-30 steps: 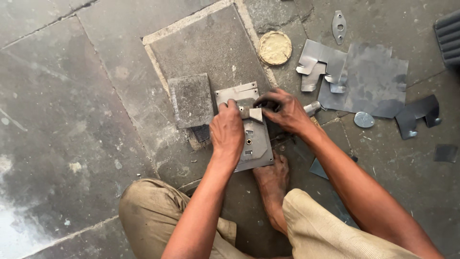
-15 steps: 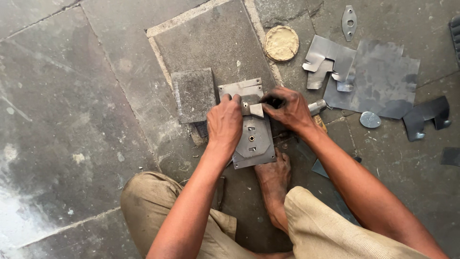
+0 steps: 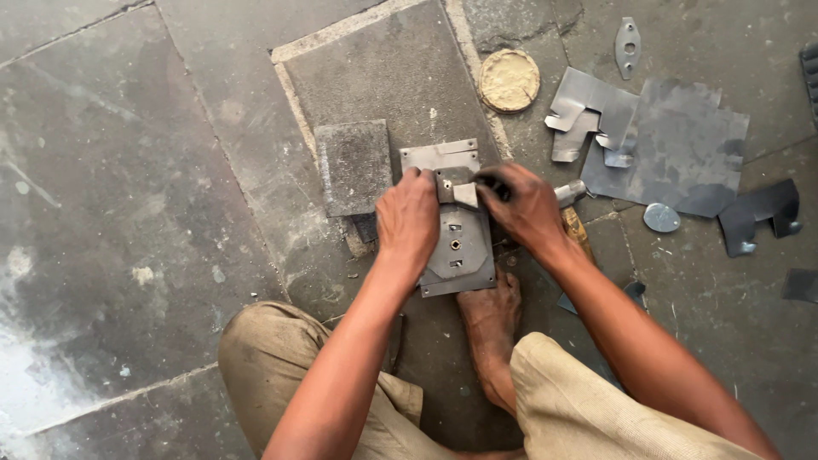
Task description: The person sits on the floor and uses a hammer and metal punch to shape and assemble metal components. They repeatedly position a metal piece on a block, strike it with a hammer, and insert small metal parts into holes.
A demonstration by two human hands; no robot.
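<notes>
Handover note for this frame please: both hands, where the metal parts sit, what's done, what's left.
Left hand: pressing the grey rectangular metal plate on the stone floor.
Right hand: grip on a dark tool, mostly hidden, at the small bent metal piece near the plate's top.
Bare foot at the plate's lower edge.
Cut sheet-metal scraps and round yellowish disc lie beyond.
Done: bent piece placed on plate.
Left: whether it is fixed, cannot tell.

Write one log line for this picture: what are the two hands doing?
left hand: pressing on grey metal plate | right hand: gripping dark tool at small bracket | bare foot: at plate's near edge
</notes>
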